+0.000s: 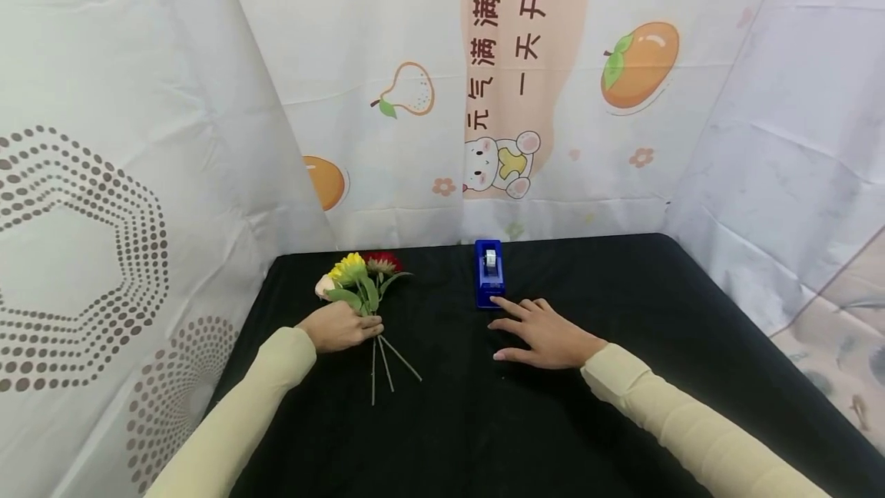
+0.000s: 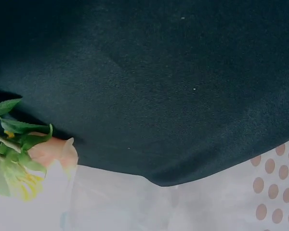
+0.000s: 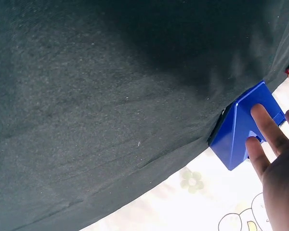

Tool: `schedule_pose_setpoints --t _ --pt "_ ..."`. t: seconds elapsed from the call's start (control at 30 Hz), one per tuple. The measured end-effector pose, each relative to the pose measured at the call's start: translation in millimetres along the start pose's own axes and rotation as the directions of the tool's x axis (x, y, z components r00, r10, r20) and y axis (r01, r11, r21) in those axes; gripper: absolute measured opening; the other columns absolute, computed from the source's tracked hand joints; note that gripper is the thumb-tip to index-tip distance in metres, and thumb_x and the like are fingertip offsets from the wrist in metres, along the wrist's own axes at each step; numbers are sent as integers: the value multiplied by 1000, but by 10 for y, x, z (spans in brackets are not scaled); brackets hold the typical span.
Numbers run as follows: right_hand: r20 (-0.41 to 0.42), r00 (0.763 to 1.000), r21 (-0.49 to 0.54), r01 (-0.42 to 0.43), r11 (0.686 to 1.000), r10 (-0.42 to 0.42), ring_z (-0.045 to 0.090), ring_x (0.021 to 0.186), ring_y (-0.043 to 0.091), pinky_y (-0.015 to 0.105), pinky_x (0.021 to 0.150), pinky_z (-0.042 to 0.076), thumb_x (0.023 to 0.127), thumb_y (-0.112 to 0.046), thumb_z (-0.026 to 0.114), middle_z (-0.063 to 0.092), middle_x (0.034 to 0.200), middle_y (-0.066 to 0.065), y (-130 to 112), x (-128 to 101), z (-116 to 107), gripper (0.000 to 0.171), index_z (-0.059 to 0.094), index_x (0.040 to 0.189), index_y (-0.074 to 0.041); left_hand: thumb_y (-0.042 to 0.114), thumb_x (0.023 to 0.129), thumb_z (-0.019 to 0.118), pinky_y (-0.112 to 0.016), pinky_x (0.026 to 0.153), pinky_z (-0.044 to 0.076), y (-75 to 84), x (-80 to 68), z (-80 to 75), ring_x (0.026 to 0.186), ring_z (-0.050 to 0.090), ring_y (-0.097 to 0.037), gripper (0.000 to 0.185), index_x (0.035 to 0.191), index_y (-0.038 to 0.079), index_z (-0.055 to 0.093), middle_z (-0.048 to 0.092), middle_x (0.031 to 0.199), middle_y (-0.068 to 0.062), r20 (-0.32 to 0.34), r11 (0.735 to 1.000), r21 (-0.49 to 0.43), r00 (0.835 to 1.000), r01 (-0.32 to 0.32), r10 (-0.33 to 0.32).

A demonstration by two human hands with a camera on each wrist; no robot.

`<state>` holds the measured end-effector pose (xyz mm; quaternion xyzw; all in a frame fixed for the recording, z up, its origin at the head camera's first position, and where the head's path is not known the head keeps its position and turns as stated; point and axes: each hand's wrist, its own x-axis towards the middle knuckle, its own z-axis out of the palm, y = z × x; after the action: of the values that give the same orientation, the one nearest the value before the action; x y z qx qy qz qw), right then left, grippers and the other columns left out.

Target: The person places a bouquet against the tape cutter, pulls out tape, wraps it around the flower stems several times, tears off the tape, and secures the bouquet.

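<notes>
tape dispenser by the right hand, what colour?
Blue tape dispenser, white roll inside; clearest in the head view.

The head camera looks forward and down from above onto the black table (image 1: 553, 421), taking in both arms and the printed backdrop. The left wrist camera sits close over the cloth beside the flowers (image 2: 19, 159). The right wrist camera, equally near, frames the blue tape dispenser (image 3: 241, 130), also seen from the head.
</notes>
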<state>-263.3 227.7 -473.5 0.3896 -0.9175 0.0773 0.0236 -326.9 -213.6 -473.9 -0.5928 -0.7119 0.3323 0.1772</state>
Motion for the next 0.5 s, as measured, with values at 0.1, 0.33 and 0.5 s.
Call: schedule_pose_setpoints --t 0.1,0.33,0.5 --pt "-22 1000 -8 3 1000 -3 48 125 29 54 104 36 100 -65 49 39 162 11 -17 20 15 62 61 143 -22 28 96 73 -25 54 48 -26 0 -33 79 69 -8 38 133 22 70 69 131 3 -64 1000 -21 998 14 -16" --pt "-62 998 36 19 999 -17 44 127 26 52 103 35 103 -62 48 61 141 2 -210 135 24 59 62 141 -20 25 92 77 -29 76 57 7 98 -138 105 68 -18 38 127 12 72 73 122 -4 -201 998 -67 979 16 -29" --pt "-64 997 61 50 997 -46 47 118 20 46 98 38 104 -61 46 61 140 -1 -511 265 -5 61 59 145 -17 29 93 75 -25 74 55 121 209 -263 104 64 -18 36 125 12 74 73 118 -4 -246 1000 -13 969 14 -17"
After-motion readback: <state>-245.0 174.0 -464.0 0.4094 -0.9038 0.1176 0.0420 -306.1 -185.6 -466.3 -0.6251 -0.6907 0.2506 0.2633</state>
